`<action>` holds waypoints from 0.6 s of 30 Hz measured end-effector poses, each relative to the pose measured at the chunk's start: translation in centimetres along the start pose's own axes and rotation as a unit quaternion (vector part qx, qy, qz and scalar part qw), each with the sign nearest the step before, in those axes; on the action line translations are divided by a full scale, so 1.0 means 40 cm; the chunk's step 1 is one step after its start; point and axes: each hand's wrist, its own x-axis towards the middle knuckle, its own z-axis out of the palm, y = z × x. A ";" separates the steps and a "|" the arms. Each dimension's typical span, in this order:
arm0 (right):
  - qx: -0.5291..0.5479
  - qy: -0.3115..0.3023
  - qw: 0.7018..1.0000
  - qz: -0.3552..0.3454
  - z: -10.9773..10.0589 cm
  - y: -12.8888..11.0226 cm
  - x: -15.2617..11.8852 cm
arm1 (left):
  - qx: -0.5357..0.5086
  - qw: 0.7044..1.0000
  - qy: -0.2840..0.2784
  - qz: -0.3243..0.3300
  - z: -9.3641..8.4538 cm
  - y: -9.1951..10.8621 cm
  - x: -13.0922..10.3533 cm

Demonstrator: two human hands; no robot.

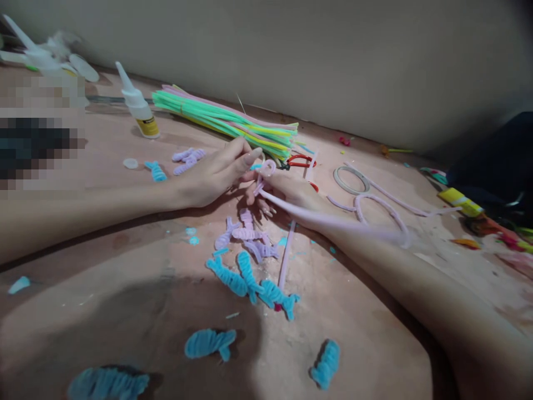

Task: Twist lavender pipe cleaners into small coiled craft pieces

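Observation:
A pale pink pipe cleaner is bent into a small loop at one end, and its long tail trails right across my right forearm, blurred near its tip. My right hand grips it just under the loop, fingers curled. From the left, my left hand meets the loop with thumb and fingers pinched on its side; the exact contact is partly hidden. Below both hands lie several lilac wound pipe-cleaner fish shapes and several blue ones. A straight pink pipe cleaner lies beneath my right wrist.
Behind my hands lies a bundle of green, yellow and pink pipe cleaners. A glue bottle stands left of it. Red-handled pliers and a tape ring lie to the right. Colourful scraps sit at the right edge.

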 end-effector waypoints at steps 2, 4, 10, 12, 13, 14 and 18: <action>-0.018 -0.034 0.999 0.003 -0.002 -0.005 -0.002 | -0.024 1.000 0.006 -0.010 0.006 -0.001 0.003; -0.035 -0.055 0.998 -0.001 -0.006 -0.007 -0.002 | 0.014 1.000 -0.006 0.006 0.007 0.004 0.004; -0.073 -0.053 0.996 0.002 -0.018 -0.004 0.003 | 0.048 0.999 -0.011 0.014 0.003 0.036 0.001; -0.065 -0.066 0.996 0.003 -0.021 -0.004 0.005 | 0.076 0.997 0.020 0.014 0.005 0.043 0.000; -0.057 -0.073 0.996 0.003 -0.022 -0.004 0.006 | 0.089 0.995 0.037 0.012 0.005 0.045 0.000; -0.047 -0.080 0.996 0.003 -0.024 -0.004 0.007 | 0.097 0.994 0.054 0.007 0.005 0.045 -0.001; -0.028 -0.079 0.997 0.005 -0.028 -0.002 0.006 | 0.105 0.989 0.106 -0.015 0.004 0.043 -0.002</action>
